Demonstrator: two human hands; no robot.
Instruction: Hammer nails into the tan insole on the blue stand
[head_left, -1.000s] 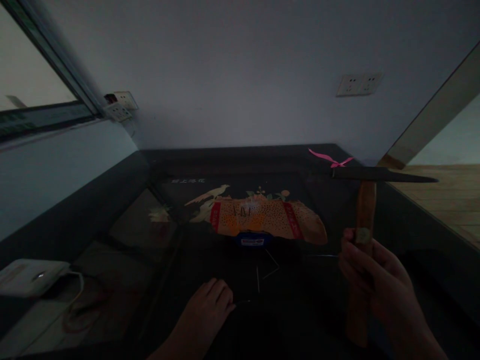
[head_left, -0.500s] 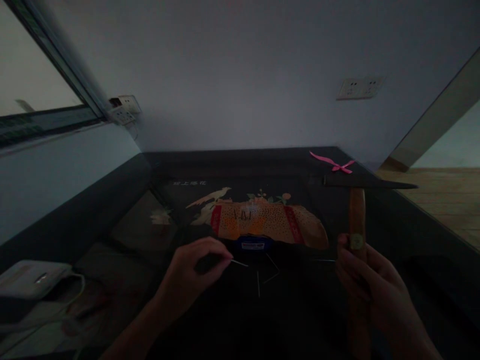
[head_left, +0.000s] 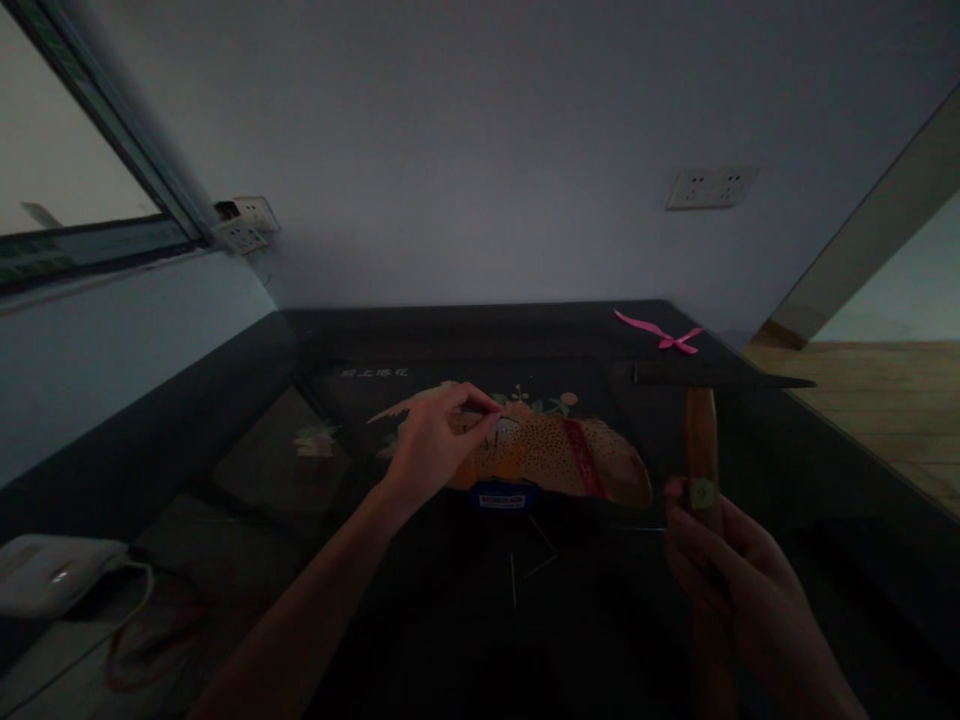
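Observation:
Over the left part of a tan, dotted piece (head_left: 540, 450) with red bands, my left hand (head_left: 442, 430) pinches a thin nail, of which only a short tip shows. Several small nails stand in that piece beside my fingers. A blue label (head_left: 502, 497) sits at its front edge. My right hand (head_left: 731, 555) is wrapped round the wooden handle of a hammer (head_left: 702, 435), held upright with its long dark head on top. Thin nails (head_left: 514, 580) lie on the dark table in front of the tan piece.
On the dark table (head_left: 465, 325) a pink ribbon (head_left: 675, 342) lies at the back right. A white device (head_left: 60, 572) with cables is at the left. Wall sockets (head_left: 711, 187) are on the wall behind, and a window (head_left: 82, 130) is at the upper left.
My left hand has moved up and forward from the table with the nail, to above the tan piece. The hammer in my right hand has shifted only slightly, along with the view.

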